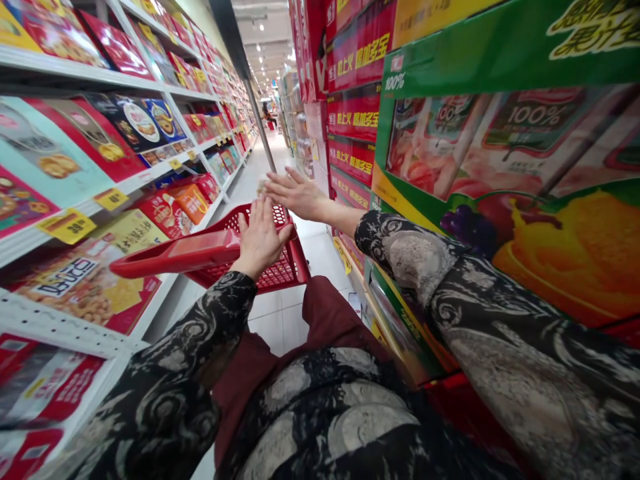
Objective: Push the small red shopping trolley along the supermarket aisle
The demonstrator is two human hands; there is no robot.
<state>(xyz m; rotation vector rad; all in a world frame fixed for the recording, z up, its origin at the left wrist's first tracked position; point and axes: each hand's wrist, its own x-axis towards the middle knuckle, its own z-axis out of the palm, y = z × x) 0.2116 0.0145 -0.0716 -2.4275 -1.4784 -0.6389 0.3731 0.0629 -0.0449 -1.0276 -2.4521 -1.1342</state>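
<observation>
My left hand (261, 237) is over the red plastic shopping basket (295, 257), its fingers stretched out and held flat. My right hand (296, 195) reaches in from the right, just beyond the left, with its fingers extended and slightly spread. The fingertips of both hands come close together; whether they touch I cannot tell. Something small and pale (262, 186) shows by the right fingertips, too unclear to name. A metal pole (264, 130) with a black upper part rises behind the hands. The basket's red handle (183, 252) sticks out to the left.
Shelves (117, 191) with packaged snacks and yellow price tags (67, 227) line the left side. Stacked red drink cartons (353, 113) and a large green juice box (505, 57) stand close on the right. A tiled aisle (293, 323) runs ahead, with a distant person (270, 113).
</observation>
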